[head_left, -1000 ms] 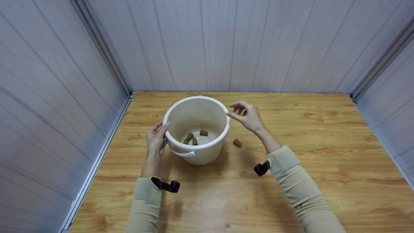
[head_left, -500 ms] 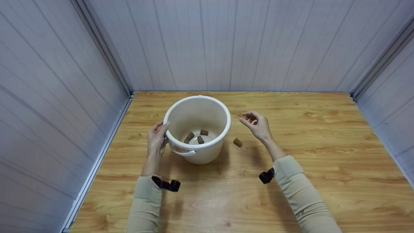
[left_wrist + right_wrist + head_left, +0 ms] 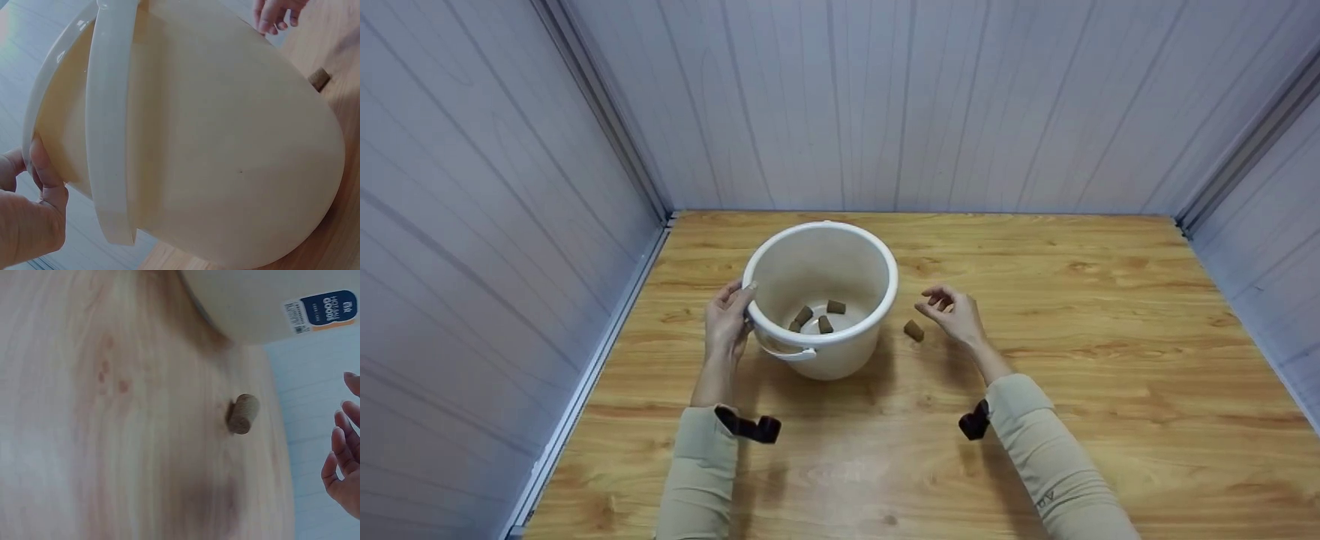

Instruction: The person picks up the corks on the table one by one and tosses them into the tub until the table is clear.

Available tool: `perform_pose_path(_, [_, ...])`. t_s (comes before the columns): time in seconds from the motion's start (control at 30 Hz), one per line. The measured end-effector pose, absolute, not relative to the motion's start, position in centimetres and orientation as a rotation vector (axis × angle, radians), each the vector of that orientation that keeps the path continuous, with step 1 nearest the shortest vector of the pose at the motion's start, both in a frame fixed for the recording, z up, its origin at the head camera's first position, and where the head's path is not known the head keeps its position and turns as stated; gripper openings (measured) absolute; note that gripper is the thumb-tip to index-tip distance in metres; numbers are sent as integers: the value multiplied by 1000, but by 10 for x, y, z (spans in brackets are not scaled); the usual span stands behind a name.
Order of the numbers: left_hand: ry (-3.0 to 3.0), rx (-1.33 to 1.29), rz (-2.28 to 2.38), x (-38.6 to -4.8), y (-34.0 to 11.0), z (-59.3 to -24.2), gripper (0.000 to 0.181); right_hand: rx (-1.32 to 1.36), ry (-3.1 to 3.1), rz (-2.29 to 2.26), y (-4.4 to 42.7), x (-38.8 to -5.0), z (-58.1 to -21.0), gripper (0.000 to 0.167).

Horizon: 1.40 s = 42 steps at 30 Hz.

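Note:
A cream plastic bucket (image 3: 844, 358) with a white rim stands upright on the wooden table. My left hand (image 3: 726, 322) grips its rim at the left, thumb on the inner side and fingers outside, as the left wrist view also shows. Several brown corks (image 3: 836, 307) lie on the bucket's floor. One more cork (image 3: 913, 331) lies on its side on the table, right of the bucket; the right wrist view shows this cork (image 3: 244, 414) with a small shadow. Just right of and above it hovers my right hand (image 3: 960, 319), fingers loosely bent, holding nothing and apart from the cork.
The bucket's white handle (image 3: 787, 355) hangs down at its front left. A printed label (image 3: 329, 310) is on the bucket's side. Pale panelled walls (image 3: 930, 105) enclose the wood-grain table (image 3: 1110, 315) at the back and both sides.
My right hand has drawn back from the bucket's rim and come down toward the cork on the table. One cork inside the bucket has shifted slightly. My left hand keeps its grip.

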<state>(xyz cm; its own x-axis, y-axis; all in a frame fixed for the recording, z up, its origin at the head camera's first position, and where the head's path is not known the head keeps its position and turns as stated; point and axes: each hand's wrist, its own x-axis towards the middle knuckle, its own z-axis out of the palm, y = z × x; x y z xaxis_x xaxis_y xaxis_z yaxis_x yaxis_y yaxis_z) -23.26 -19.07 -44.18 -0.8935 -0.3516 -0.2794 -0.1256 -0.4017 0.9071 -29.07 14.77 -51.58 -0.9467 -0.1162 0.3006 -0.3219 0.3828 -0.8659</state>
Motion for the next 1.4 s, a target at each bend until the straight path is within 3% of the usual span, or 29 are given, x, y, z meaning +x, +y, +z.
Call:
perform_pose_path(0.4, [-1605, 601, -2430, -234, -190, -446, 37, 275, -2573, 1613, 147, -286, -539, 22])
perform_pose_path(1.4, [-1634, 611, -2414, -231, -189, -444, 37, 332, -2687, 1496, 145, -283, -562, 25])
